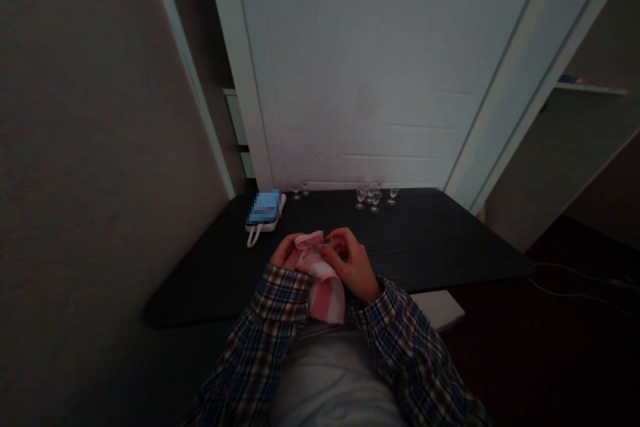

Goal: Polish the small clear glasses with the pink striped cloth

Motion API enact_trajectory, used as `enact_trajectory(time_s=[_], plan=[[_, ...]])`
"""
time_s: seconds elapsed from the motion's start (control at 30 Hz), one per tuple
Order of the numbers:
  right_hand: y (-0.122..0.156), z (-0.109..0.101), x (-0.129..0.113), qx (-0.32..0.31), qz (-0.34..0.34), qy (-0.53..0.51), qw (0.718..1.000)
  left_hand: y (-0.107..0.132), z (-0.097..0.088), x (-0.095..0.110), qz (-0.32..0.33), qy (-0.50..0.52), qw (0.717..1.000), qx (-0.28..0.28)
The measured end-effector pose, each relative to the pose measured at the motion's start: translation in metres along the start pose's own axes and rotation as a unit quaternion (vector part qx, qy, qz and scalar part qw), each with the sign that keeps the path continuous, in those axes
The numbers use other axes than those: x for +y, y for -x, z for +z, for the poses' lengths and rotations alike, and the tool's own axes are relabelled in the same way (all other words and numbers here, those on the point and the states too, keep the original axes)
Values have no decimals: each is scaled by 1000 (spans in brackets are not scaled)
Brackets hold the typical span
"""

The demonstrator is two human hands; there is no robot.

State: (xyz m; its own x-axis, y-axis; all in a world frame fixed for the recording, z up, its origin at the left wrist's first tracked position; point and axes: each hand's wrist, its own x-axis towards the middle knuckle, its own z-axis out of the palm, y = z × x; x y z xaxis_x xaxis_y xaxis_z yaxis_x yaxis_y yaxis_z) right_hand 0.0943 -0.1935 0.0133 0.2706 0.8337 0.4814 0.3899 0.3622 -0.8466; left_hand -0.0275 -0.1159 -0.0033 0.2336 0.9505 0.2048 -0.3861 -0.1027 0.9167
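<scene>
The left hand [285,253] has its grip around a pink-and-white striped cloth [318,269]; the right hand [356,263] pinches a small clear glass [324,245]. Clear stemmed glasses [375,198] stand beyond.

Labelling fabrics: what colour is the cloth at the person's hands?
Pink and white; the cloth shows best in the head view.

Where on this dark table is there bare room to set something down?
The dark table looks bare right of the right hand, and between the two left glasses and the glass cluster. Crowded: that cluster, and the front middle, around the pink cloth.
</scene>
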Motion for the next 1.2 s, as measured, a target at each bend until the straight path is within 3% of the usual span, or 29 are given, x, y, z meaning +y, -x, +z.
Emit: enact_trajectory(time_s=[0.4, 0.8, 1.2], plan=[[-1, -1, 2, -7, 29, 16, 999, 1, 1, 0, -3, 29, 999, -14], [-1, 0, 3, -5, -11, 37, 999, -7, -5, -8, 19, 30, 999, 17], [-3, 0, 10, -33, 15, 83, 996, -5, -4, -5, 13, 38, 999, 28]])
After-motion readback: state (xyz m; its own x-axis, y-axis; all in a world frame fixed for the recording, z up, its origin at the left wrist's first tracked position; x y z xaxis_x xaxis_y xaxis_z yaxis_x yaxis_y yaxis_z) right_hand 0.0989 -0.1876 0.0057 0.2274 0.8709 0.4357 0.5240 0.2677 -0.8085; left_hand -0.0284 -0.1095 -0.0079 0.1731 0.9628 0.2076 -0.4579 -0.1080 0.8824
